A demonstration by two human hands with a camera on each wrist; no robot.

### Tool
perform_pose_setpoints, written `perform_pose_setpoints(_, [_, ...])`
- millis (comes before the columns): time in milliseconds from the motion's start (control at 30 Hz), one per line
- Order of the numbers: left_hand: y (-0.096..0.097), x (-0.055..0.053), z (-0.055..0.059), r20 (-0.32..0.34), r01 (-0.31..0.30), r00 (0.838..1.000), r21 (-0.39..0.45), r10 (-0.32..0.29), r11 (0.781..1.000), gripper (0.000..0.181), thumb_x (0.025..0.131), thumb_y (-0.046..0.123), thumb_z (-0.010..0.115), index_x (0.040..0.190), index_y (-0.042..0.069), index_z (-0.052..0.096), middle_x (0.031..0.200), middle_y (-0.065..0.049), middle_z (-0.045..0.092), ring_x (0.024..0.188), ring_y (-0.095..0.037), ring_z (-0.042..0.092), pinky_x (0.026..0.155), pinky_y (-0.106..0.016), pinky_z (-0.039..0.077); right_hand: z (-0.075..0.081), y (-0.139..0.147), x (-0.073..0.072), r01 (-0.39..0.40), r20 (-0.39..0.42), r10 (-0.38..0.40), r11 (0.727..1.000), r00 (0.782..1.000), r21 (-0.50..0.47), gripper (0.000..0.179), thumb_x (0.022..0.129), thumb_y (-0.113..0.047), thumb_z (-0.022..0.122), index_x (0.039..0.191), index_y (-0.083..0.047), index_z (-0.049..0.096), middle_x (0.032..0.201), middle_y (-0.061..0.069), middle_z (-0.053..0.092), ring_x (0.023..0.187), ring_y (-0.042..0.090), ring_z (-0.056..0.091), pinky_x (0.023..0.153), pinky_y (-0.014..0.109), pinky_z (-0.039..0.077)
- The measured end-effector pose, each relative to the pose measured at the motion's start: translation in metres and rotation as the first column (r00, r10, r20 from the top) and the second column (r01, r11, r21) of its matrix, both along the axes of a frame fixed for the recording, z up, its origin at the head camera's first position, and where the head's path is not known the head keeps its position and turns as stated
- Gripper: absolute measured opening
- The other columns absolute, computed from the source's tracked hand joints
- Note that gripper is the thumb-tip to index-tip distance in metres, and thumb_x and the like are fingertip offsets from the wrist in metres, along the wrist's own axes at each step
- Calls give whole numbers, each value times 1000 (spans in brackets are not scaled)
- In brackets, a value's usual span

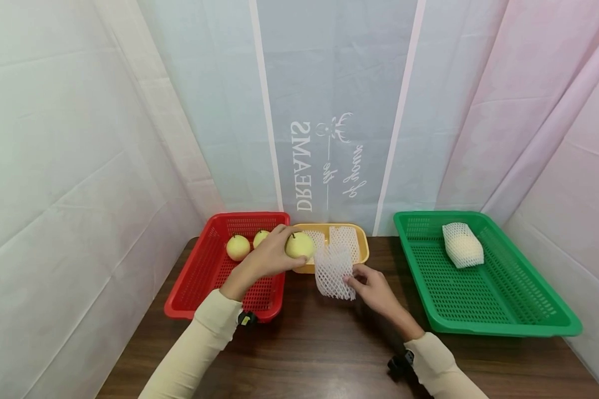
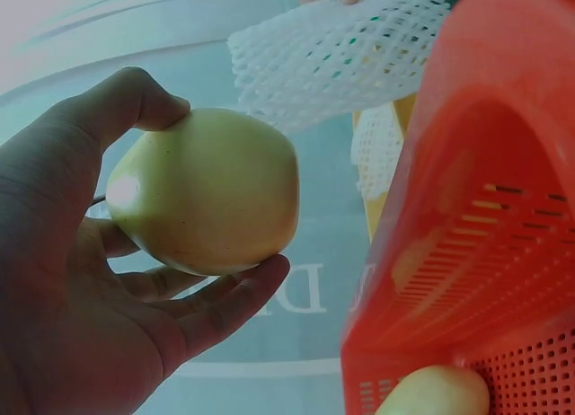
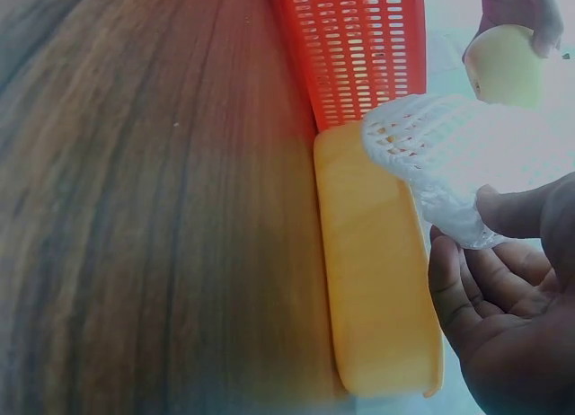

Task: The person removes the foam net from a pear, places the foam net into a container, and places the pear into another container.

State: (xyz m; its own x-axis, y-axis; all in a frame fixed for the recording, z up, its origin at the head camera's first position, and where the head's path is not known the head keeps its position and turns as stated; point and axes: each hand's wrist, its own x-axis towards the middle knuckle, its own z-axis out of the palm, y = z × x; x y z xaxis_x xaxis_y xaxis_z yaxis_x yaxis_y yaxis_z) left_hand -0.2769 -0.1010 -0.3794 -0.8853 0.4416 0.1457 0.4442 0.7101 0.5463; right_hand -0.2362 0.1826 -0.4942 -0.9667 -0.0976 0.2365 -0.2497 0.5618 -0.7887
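Note:
My left hand (image 1: 269, 256) grips a pale yellow-green pear (image 1: 300, 245), thumb on one side and fingers curled round the other. In the left wrist view the pear's stem points back toward the palm. A white foam net sleeve (image 1: 333, 277) hangs from my right hand (image 1: 377, 289), pinched at its edge between thumb and fingers. The sleeve is just right of the pear, with nothing visible inside it. Behind it stands a yellow basket (image 1: 364, 246) holding more white foam net sleeves (image 1: 348, 237), partly hidden by the hands' work.
At the left, a red basket (image 1: 179, 293) holds loose pears (image 1: 238, 247), partly covered by my left arm. A green basket (image 1: 429, 310) on the right contains a pear in a foam net (image 1: 464, 248). All stand on a dark wooden table (image 1: 309, 349) before a printed curtain (image 1: 329, 83).

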Motion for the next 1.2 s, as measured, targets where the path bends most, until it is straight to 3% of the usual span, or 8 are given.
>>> perform_pose_setpoints(333, [-13, -4, -1, -14, -25, 1000, 5, 25, 1000, 76, 86, 39, 79, 152, 11, 54, 137, -9, 60, 111, -25, 59, 93, -44, 57, 6, -6, -8, -33, -34, 32, 999, 999, -40, 14, 103, -15, 71, 91, -12, 64, 79, -1, 62, 73, 13, 53, 68, 26, 44])
perform_pose_setpoints(867, [-34, -11, -4, 2, -45, 999, 21, 45, 999, 67, 87, 38, 79, 144, 13, 57, 135, -8, 60, 111, -23, 61, 95, -44, 59, 16, -20, -29, -21, -14, 19, 994, 1000, -111, 18, 104, -17, 69, 91, -8, 63, 76, 1, 54, 73, 16, 50, 68, 29, 42])
perform_pose_setpoints(1200, [-48, -19, -6, 11, -65, 998, -10, 66, 998, 73, 85, 41, 80, 148, 12, 55, 136, -9, 60, 113, -24, 61, 96, -45, 59, 20, -24, -49, -36, 35, 44, 980, 998, -197, 18, 106, -17, 66, 96, -3, 64, 84, 8, 68, 79, 23, 61, 69, 26, 51])
